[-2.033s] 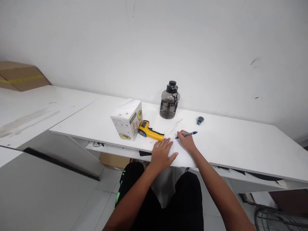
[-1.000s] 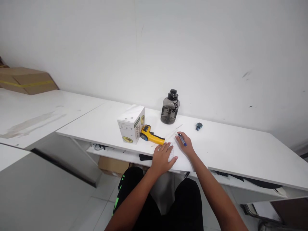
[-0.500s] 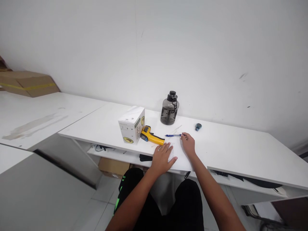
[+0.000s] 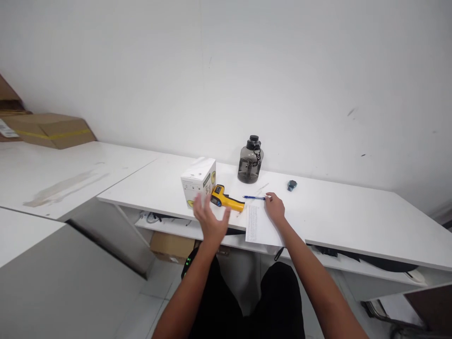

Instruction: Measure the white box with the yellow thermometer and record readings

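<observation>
Blue, the pen [image 4: 253,197] is lying mid-frame by the right hand [image 4: 275,207], its grip unclear from here, while the empty left hand [image 4: 212,225] is hovering, fingers spread, near the yellow thermometer [image 4: 231,203], and the paper [image 4: 264,228] below centre is showing left-side writing, otherwise seemingly blank.

This looks like an office or plain workroom, though which is hard to tell: a long white counter [image 4: 339,216] runs with its back edge along a scuffed white wall [image 4: 282,70], an open shelf [image 4: 178,227] sits under its front edge, a sheet of writing [image 4: 263,228] lies at that edge near a pen [image 4: 253,197], and the floor [image 4: 139,313] is pale tile
</observation>
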Demonstrator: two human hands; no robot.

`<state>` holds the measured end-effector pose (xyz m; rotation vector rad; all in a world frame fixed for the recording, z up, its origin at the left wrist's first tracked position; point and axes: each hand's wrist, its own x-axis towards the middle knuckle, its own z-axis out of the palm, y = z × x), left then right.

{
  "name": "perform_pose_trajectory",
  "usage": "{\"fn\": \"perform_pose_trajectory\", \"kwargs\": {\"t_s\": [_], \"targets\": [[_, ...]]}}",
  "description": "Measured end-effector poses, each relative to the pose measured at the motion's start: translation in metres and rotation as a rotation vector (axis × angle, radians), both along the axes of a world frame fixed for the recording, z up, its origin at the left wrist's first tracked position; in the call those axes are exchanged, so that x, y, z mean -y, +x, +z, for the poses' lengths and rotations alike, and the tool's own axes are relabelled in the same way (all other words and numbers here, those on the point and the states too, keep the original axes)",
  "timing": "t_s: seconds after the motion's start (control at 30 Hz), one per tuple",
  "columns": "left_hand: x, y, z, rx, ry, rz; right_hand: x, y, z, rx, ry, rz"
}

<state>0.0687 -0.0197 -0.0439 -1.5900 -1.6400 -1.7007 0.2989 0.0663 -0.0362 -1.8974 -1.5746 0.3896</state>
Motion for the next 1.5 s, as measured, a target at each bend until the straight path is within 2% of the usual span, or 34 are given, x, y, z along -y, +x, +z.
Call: {"fn": "perform_pose_trajectory", "kwargs": {"t_s": [0.1,0.2,0.27,0.37,0.43,0.5,0.57,0.67,0.73,0.8,0.97,1.13,1.23,1.33,1.43,1.5], "targets": [[-0.021,-0.040,0.013,0.211,-0.029,0.152,-0.004,-0.001,0.001,0.029,0.004,-0.032],[-0.039,-0.068,0.016,0.385,-0.233,0.006,-0.008,0.000,0.000,0.054,0.004,-0.055],[-0.044,-0.077,0.013,0.457,-0.326,-0.098,-0.008,-0.002,0.000,0.083,0.043,-0.023],[-0.042,-0.078,0.009,0.460,-0.344,-0.118,-0.004,-0.018,0.007,0.072,0.213,0.116],[-0.039,-0.076,0.009,0.450,-0.355,-0.094,0.002,-0.041,0.020,0.002,0.330,0.252],[-0.038,-0.074,0.010,0.449,-0.365,-0.067,0.011,-0.071,0.037,-0.003,0.371,0.417],[-0.037,-0.073,0.011,0.444,-0.355,-0.053,0.019,-0.103,0.052,0.180,0.312,0.618],[-0.037,-0.074,0.010,0.438,-0.343,-0.053,0.021,-0.136,0.062,0.513,0.066,0.618],[-0.037,-0.074,0.010,0.442,-0.354,-0.067,0.016,-0.144,0.057,0.564,-0.120,0.570],[-0.036,-0.075,0.010,0.450,-0.371,-0.080,0.007,-0.142,0.047,0.495,-0.189,0.574],[-0.034,-0.077,0.005,0.505,-0.372,-0.092,-0.004,-0.119,0.023,0.190,-0.046,0.601],[-0.035,-0.085,-0.004,0.575,-0.241,-0.229,0.011,-0.101,0.003,-0.283,0.126,0.431],[-0.036,-0.088,0.000,0.657,-0.211,-0.265,0.016,-0.098,0.001,-0.519,0.200,0.349],[-0.031,-0.085,0.015,0.649,-0.184,-0.286,0.021,-0.096,0.022,-0.656,0.228,0.420],[-0.014,-0.076,0.037,0.602,-0.165,-0.400,0.042,-0.084,0.062,-0.769,0.167,0.670],[0.006,-0.067,0.054,0.677,-0.158,-0.505,0.069,-0.068,0.090,-0.815,0.083,0.822]]}}
